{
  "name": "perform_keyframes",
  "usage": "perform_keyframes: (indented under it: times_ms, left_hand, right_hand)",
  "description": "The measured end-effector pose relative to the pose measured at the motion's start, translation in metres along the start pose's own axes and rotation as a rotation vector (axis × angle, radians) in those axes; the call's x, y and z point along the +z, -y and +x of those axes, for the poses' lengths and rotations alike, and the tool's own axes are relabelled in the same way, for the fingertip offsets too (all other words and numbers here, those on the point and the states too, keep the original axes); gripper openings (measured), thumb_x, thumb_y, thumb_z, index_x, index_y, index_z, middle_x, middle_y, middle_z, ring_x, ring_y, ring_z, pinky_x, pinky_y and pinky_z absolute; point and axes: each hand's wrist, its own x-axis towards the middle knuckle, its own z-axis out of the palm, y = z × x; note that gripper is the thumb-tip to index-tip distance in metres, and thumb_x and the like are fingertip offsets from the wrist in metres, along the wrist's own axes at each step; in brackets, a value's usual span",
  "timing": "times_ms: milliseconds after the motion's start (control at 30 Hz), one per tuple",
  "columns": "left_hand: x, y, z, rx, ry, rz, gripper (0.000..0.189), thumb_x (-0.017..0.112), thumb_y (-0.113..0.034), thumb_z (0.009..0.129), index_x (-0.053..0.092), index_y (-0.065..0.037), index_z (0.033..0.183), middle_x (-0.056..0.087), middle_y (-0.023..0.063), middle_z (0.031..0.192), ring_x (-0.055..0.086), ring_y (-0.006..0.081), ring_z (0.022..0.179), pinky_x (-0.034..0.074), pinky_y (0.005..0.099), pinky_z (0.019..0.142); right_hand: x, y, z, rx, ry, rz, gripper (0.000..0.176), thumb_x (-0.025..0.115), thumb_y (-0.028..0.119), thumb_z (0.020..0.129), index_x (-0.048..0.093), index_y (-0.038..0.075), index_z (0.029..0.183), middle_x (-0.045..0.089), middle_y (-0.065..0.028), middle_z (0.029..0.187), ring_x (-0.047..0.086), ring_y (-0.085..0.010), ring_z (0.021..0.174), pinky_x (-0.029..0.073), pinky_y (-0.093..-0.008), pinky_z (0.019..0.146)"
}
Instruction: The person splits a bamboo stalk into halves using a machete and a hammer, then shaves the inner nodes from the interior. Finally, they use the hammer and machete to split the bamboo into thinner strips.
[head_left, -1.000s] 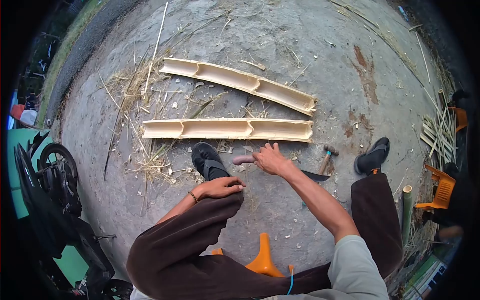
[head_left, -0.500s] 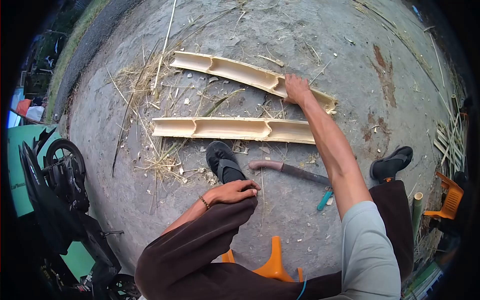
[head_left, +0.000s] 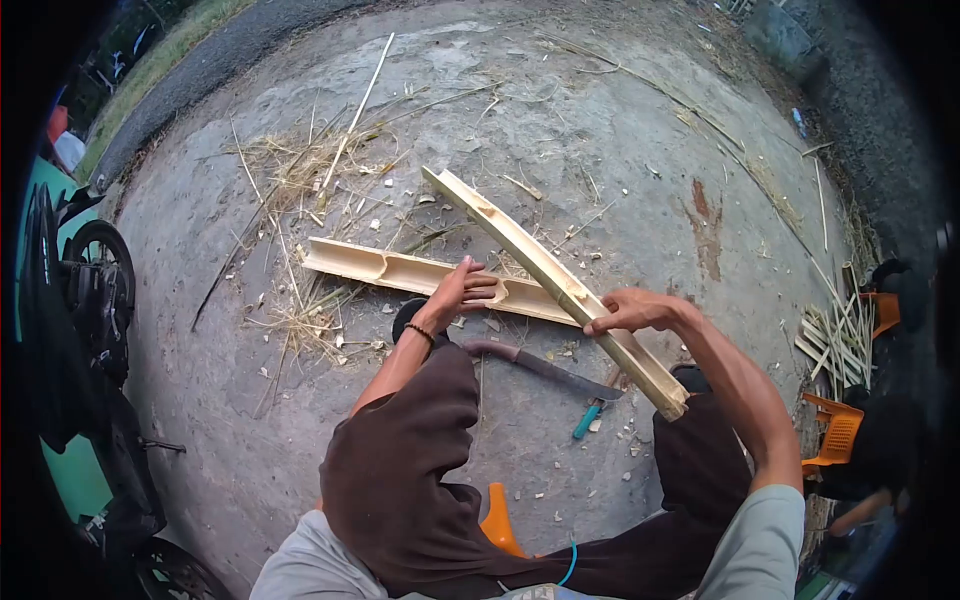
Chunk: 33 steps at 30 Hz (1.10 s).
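Observation:
My right hand (head_left: 632, 311) is wrapped round one split bamboo half (head_left: 545, 268), toward its near end. That piece is raised and slants from upper left to lower right, its hollow pale inside facing up and to the right. Beneath it on the ground lies a second split half (head_left: 345, 260), hollow side up. Over the middle of this second piece is my left hand (head_left: 462, 294), fingers spread and holding nothing; whether it touches the bamboo is unclear. A machete (head_left: 545, 369) with a brown handle lies just nearer to me, with a teal-handled tool (head_left: 587, 420) by its blade tip.
Straw and thin strips (head_left: 290, 170) litter the concrete at the left. A black motorcycle (head_left: 100, 300) stands at the far left. At the right are a pile of split strips (head_left: 840, 345), an orange chair (head_left: 835, 430) and part of another person (head_left: 875, 500).
My right hand has lifted the farther bamboo half and brought it nearer, now steeply slanted. My left hand has left my knee and reached forward with its fingers apart. The camera view has shifted.

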Motion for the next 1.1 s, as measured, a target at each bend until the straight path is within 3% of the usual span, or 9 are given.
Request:
perform_keyframes:
  times_ms: [133, 333, 500, 633, 733, 833, 900, 1033, 1100]
  left_hand:
    - [0.023, 0.0, 0.011, 0.079, 0.013, -0.408, 0.105, 0.029, -0.082, 0.088, 0.006, -0.004, 0.156, 0.041, 0.0325, 0.144, 0.054, 0.0401, 0.126, 0.047, 0.0469, 0.103]
    - [0.077, -0.051, -0.025, 0.21, 0.03, -0.189, 0.103, 0.03, -0.082, 0.088, -0.004, -0.012, 0.155, 0.044, 0.0409, 0.136, 0.056, 0.0433, 0.121, 0.049, 0.0484, 0.099]
    - [0.113, -0.197, -0.079, 0.476, 0.174, 0.075, 0.091, 0.036, -0.074, 0.092, 0.013, -0.011, 0.154, 0.052, 0.0339, 0.132, 0.059, 0.0368, 0.118, 0.049, 0.0464, 0.097]
    - [0.161, -0.312, -0.127, 0.746, 0.009, 0.399, 0.07, 0.058, -0.057, 0.093, 0.049, 0.0, 0.133, 0.06, 0.0162, 0.119, 0.061, 0.0287, 0.11, 0.051, 0.0418, 0.095]
    - [0.197, -0.361, -0.148, 0.828, -0.124, 0.531, 0.073, 0.052, -0.061, 0.094, 0.047, -0.001, 0.135, 0.058, 0.0177, 0.125, 0.061, 0.0252, 0.111, 0.051, 0.0446, 0.095]
    - [0.242, -0.358, -0.162, 0.89, -0.303, 0.495, 0.057, 0.054, -0.06, 0.093, 0.06, -0.006, 0.11, 0.062, 0.0127, 0.092, 0.064, 0.0201, 0.08, 0.052, 0.0353, 0.073]
    - [0.249, -0.365, -0.152, 1.014, -0.058, 0.323, 0.084, 0.039, -0.073, 0.092, 0.042, -0.002, 0.139, 0.052, 0.0207, 0.134, 0.055, 0.0313, 0.12, 0.041, 0.0527, 0.105]
    - [0.278, -0.362, -0.141, 1.083, 0.107, -0.019, 0.097, 0.027, -0.083, 0.087, 0.039, -0.003, 0.14, 0.04, 0.0258, 0.144, 0.038, 0.0416, 0.136, 0.023, 0.0567, 0.115]
    - [0.283, -0.364, -0.112, 1.127, 0.113, -0.053, 0.097, 0.028, -0.082, 0.088, 0.04, 0.001, 0.137, 0.042, 0.026, 0.142, 0.042, 0.0384, 0.131, 0.026, 0.053, 0.114]
  right_hand:
    - [0.056, 0.004, -0.091, -0.015, -0.111, 0.035, 0.088, 0.071, 0.073, 0.069, 0.064, -0.006, 0.108, 0.067, -0.0202, 0.101, 0.064, -0.0309, 0.094, 0.049, -0.0409, 0.08]
    - [0.111, -0.025, -0.143, -0.022, -0.466, -0.222, 0.089, 0.077, 0.058, 0.069, 0.052, -0.006, 0.125, 0.062, -0.0272, 0.108, 0.061, -0.0411, 0.106, 0.048, -0.0432, 0.089]
    - [0.117, -0.018, -0.147, -0.258, -1.005, -0.071, 0.085, 0.08, 0.032, 0.069, 0.041, -0.001, 0.137, 0.055, -0.0243, 0.124, 0.057, -0.0412, 0.11, 0.048, -0.0452, 0.093]
    - [0.093, -0.005, -0.127, -0.21, -1.236, -0.068, 0.095, 0.083, 0.04, 0.07, 0.037, 0.002, 0.143, 0.053, -0.0182, 0.133, 0.048, -0.0366, 0.126, 0.034, -0.0508, 0.106]
    - [0.068, -0.009, -0.087, -0.12, -1.425, -0.054, 0.1, 0.081, 0.048, 0.071, 0.033, 0.003, 0.146, 0.05, -0.0151, 0.137, 0.046, -0.0339, 0.125, 0.03, -0.0519, 0.101]
    - [0.043, -0.013, -0.056, -0.097, -1.472, 0.013, 0.102, 0.082, 0.048, 0.069, 0.032, 0.004, 0.146, 0.05, -0.0144, 0.137, 0.046, -0.0336, 0.124, 0.03, -0.0534, 0.097]
    - [0.033, -0.023, -0.034, -0.105, -1.469, 0.008, 0.105, 0.082, 0.05, 0.07, 0.029, 0.004, 0.147, 0.048, -0.0141, 0.141, 0.044, -0.0324, 0.126, 0.03, -0.0551, 0.095]
    - [0.03, -0.039, 0.003, -0.032, -1.329, 0.051, 0.11, 0.075, 0.059, 0.074, 0.022, 0.003, 0.152, 0.044, -0.0142, 0.145, 0.04, -0.0309, 0.129, 0.029, -0.0558, 0.096]
    - [0.039, -0.05, 0.024, -0.006, -1.329, 0.088, 0.109, 0.074, 0.059, 0.075, 0.021, 0.003, 0.152, 0.043, -0.014, 0.145, 0.039, -0.0306, 0.13, 0.029, -0.0562, 0.096]
